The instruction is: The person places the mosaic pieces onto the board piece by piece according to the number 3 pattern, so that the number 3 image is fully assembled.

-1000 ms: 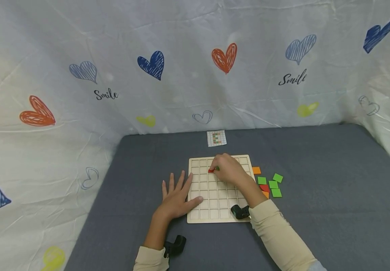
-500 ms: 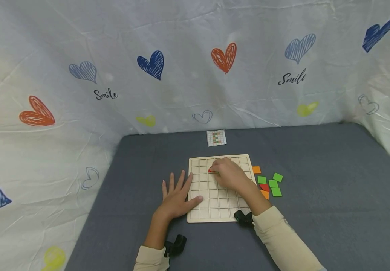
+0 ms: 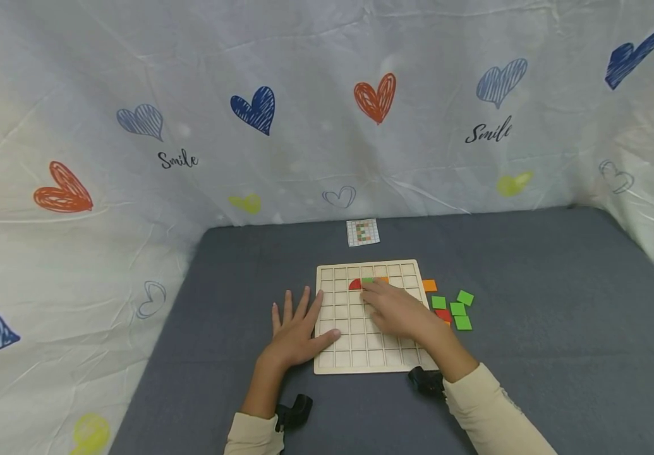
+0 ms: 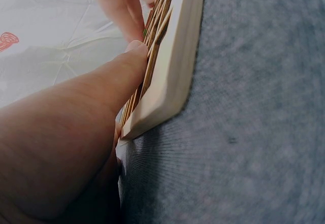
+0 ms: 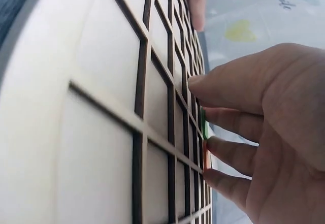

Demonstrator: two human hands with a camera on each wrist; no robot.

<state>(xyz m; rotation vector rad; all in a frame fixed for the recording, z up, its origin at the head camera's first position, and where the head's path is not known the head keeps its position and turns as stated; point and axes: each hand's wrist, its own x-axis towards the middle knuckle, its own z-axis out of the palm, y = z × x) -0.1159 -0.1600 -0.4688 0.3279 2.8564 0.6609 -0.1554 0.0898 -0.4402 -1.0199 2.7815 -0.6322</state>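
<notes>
A pale wooden grid board (image 3: 335, 361) lies on the dark grey table. In its second row from the far edge sit a red tile (image 3: 355, 284) with a rounded corner, a green tile (image 3: 367, 280) and an orange tile (image 3: 383, 279). My right hand (image 3: 397, 309) reaches over the board, its fingertips at the near side of the green and orange tiles, partly covering them. Nothing shows pinched between thumb and fingers in the right wrist view. Spread flat, my left hand (image 3: 294, 335) rests at the board's left edge, thumb on the board (image 4: 175, 56).
Right of the board lie several loose green tiles (image 3: 458, 309), a red tile (image 3: 443, 315) and an orange tile (image 3: 429, 285). A small printed card (image 3: 363, 232) with a coloured grid pattern lies beyond the board. A white curtain (image 3: 304, 158) hangs behind the table.
My right hand has let go of the red tile and drawn back right and nearer, uncovering it and parts of the green and orange tiles. My left hand stays put.
</notes>
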